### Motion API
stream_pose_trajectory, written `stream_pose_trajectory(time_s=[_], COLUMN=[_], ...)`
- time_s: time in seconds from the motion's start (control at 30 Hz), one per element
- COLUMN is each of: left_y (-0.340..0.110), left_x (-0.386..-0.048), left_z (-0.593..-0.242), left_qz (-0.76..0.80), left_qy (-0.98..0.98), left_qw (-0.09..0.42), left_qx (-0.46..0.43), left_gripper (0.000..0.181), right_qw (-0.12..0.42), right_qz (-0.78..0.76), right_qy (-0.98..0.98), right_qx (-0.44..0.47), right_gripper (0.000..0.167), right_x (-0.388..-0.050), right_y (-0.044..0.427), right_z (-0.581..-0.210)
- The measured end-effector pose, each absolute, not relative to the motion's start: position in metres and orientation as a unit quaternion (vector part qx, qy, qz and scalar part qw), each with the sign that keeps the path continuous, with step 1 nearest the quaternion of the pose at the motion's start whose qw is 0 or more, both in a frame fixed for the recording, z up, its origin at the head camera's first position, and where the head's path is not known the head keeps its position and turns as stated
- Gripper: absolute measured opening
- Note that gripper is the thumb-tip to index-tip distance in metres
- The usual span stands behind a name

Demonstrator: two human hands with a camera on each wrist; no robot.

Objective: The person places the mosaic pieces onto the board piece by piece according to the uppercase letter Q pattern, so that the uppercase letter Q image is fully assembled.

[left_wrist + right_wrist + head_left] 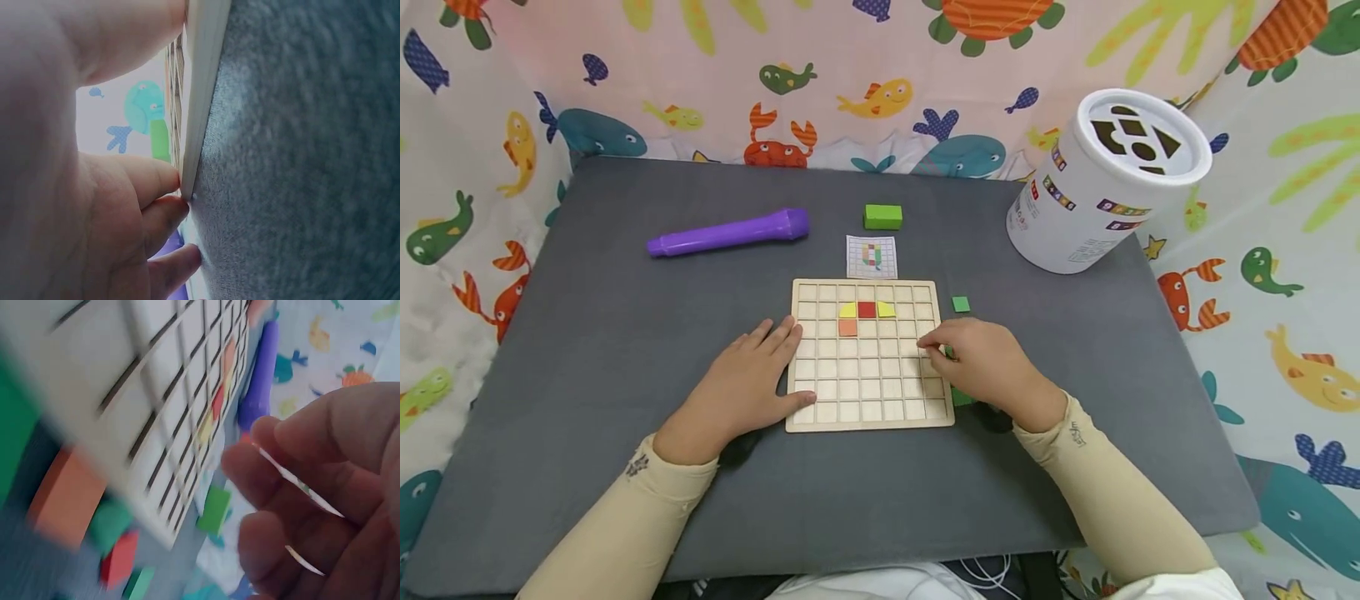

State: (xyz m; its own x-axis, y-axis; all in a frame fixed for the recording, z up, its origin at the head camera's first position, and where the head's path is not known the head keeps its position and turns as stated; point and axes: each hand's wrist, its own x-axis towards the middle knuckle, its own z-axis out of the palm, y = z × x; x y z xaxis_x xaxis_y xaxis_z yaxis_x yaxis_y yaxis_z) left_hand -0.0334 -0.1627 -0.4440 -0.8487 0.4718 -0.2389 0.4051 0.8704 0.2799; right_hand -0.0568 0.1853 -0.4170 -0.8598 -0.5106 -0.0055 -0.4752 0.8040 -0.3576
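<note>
A wooden grid board (871,367) lies on the table. Two yellow pieces (886,310), a red square (867,309) between them and an orange square (847,327) sit in its upper cells. My left hand (748,387) rests on the board's left edge, fingers spread and thumb over the lower-left cells. Over the right edge, my right hand (981,362) has thumb and fingertips together. In the right wrist view, a small reddish piece (246,437) shows at these fingertips, mostly hidden. A card (871,257) with a coloured grid pattern lies just above the board.
Right of the board lie a green square (960,304) and several loose blocks, including an orange block (69,497) and a red block (119,557). Farther back are a green block (882,217), a purple tube-shaped stick (730,233) and a white bucket (1075,208) with a shape-hole lid.
</note>
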Motion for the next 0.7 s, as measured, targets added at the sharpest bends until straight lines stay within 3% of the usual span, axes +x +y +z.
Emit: stream_pose_trajectory(time_s=[0.17, 0.33, 0.7], left_y=[-0.165, -0.166, -0.164], left_x=[-0.034, -0.033, -0.034], left_z=[-0.444, -0.443, -0.443], left_qz=[0.11, 0.108, 0.109], left_qy=[0.955, 0.955, 0.954], left_qw=[0.147, 0.154, 0.158], left_qx=[0.232, 0.23, 0.228], left_gripper=[0.1, 0.099, 0.1], right_qw=[0.088, 0.113, 0.071], right_qz=[-0.168, -0.149, -0.118], right_qy=[0.962, 0.957, 0.962], right_qx=[-0.199, -0.22, -0.235], right_gripper=[0.027, 0.026, 0.024], right_x=[-0.05, -0.039, -0.017], right_y=[0.213, 0.226, 0.224], right_z=[-0.417, -0.426, -0.437])
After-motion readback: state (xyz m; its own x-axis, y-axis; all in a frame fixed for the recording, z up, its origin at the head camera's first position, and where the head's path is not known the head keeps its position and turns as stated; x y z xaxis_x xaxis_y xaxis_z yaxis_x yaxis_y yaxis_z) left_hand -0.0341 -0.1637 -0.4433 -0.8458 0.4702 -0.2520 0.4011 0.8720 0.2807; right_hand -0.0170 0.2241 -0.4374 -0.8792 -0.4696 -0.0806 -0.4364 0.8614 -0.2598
